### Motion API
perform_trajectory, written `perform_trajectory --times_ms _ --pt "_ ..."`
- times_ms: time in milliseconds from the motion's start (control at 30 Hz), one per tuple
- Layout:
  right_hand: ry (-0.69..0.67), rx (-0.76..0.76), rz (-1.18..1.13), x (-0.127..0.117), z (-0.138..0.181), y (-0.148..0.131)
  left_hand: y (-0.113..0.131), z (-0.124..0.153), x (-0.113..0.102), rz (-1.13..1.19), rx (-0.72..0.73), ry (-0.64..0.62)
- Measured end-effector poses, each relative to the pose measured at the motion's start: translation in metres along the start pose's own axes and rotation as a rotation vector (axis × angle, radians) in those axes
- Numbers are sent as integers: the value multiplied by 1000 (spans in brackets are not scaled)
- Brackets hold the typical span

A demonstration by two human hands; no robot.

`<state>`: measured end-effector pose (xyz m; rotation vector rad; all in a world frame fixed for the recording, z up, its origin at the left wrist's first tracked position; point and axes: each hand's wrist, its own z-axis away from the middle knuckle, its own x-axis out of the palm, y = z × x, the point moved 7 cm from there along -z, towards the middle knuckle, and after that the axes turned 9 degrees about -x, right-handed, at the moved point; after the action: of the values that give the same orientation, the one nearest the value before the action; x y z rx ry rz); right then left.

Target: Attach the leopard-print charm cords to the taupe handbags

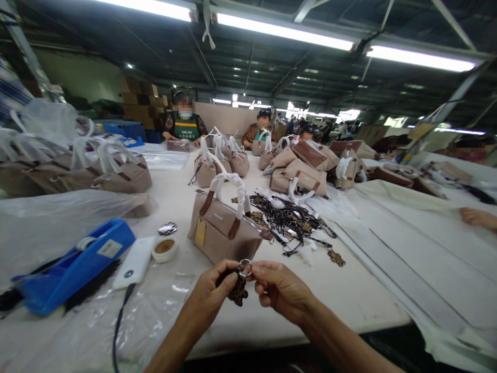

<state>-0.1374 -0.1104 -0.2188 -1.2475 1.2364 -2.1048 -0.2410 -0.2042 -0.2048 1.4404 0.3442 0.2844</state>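
Observation:
Close to the table's front edge, my left hand (217,287) pinches a brown-and-black patterned bag charm (238,291) near its top. The charm's silver split ring (245,267) points up, and my right hand (281,287) grips the ring's right side between thumb and fingers. Just beyond both hands stands a taupe handbag (223,228), its handle wrapped in white paper and a yellow tag (200,232) on its front. Behind it to the right lies a tangled heap of dark cords and charms (291,217), with one loose charm (336,258) at its near end.
At left are a blue tape dispenser (93,259), a white corded device (135,261), a small round tub (164,249) and plastic film (155,316). More handbags (128,173) stand at left and farther back (298,171). Co-workers (186,124) sit across the table; another person's hand (479,217) shows at right.

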Motion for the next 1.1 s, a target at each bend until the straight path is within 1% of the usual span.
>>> perform_trajectory --times_ms 133,300,467,600,733,800,867,933,967,1033,1100 --pt "-15 11 5 -3 -2 -5 4 -4 -4 2 -9 5" --pt "-17 28 -1 -5 -4 -8 6 -11 4 115 -55 -66" --pt "-15 9 -7 -7 -6 -9 7 -15 6 71 1 -54" --pt "-18 -7 -3 -8 -7 -9 13 -16 7 27 50 -36" --pt "-20 -35 29 -7 -6 -12 12 -19 9 85 19 -34" --pt "-19 -49 42 -6 -5 -14 10 -20 8 80 24 -9" --pt "-15 -70 50 -6 -4 -16 12 -18 3 -6 89 100" --pt "-3 -97 58 -6 -3 -17 20 -11 -1 -182 231 250" --pt "10 -105 60 -6 -3 -17 26 -7 0 -285 318 303" --pt "45 -111 53 -7 -2 -16 36 -1 7 -459 458 336" --pt "65 -107 33 -7 -2 -14 41 0 14 -563 509 327"
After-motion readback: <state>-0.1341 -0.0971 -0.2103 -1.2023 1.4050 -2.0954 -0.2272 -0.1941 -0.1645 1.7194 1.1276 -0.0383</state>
